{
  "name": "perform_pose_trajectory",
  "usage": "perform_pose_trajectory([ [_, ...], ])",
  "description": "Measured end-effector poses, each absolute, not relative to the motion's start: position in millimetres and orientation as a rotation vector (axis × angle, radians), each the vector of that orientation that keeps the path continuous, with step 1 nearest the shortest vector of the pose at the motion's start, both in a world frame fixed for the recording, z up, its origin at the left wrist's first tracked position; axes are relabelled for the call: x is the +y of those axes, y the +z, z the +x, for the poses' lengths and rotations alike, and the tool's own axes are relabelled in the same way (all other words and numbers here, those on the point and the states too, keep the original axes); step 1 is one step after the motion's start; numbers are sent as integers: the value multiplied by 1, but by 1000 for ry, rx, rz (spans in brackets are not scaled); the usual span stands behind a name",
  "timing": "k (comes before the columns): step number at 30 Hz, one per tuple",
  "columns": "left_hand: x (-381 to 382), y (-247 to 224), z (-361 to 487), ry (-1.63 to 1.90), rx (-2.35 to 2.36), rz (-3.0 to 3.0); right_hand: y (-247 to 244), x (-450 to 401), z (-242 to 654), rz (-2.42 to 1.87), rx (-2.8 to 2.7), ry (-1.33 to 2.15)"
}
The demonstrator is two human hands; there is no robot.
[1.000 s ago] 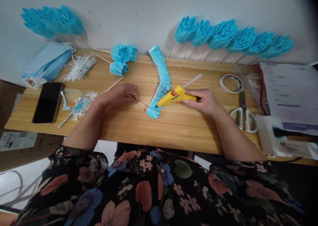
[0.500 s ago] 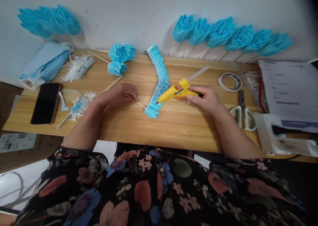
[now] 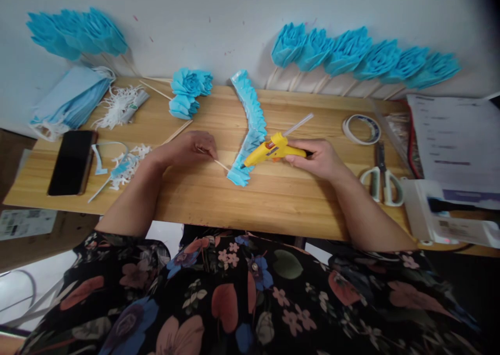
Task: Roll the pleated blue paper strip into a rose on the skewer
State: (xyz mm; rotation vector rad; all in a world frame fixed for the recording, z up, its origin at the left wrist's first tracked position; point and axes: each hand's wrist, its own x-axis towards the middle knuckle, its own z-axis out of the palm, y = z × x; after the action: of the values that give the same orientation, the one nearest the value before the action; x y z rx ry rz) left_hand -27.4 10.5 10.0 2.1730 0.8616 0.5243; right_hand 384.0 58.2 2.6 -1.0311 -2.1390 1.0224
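A pleated blue strip (image 3: 253, 121) lies curved down the middle of the wooden table. My left hand (image 3: 198, 148) pinches a thin wooden stick (image 3: 222, 164), whose far end touches the strip's near end. From the right, my right hand (image 3: 317, 157) is wrapped round the handle of a yellow glue gun (image 3: 269, 149). The gun's dark nozzle is over the strip's lower end, close to the stick's tip; whether it touches cannot be made out. A clear glue stick (image 3: 299, 125) juts from the back of the gun.
Blue flowers on sticks lean at the wall left (image 3: 78, 32) and right (image 3: 347, 50); smaller ones (image 3: 185, 81) lie behind my left hand. Masks (image 3: 72, 100) and a phone (image 3: 73, 162) are left. Tape (image 3: 378, 131), scissors (image 3: 382, 180) and a white device (image 3: 425, 209) are right.
My right hand has lowered the glue gun and moved it slightly left, bringing the nozzle nearer the stick's tip. My left hand, the stick and the strip have hardly moved.
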Motion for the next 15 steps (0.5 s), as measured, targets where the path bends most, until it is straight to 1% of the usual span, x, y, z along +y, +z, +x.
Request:
perform_pose_trajectory([
  [9, 9, 11, -28, 532, 888, 2140, 3, 62, 391, -1054, -2031, 1098],
  [15, 9, 11, -27, 524, 881, 2134, 5, 58, 386, -1033, -2108, 1040],
])
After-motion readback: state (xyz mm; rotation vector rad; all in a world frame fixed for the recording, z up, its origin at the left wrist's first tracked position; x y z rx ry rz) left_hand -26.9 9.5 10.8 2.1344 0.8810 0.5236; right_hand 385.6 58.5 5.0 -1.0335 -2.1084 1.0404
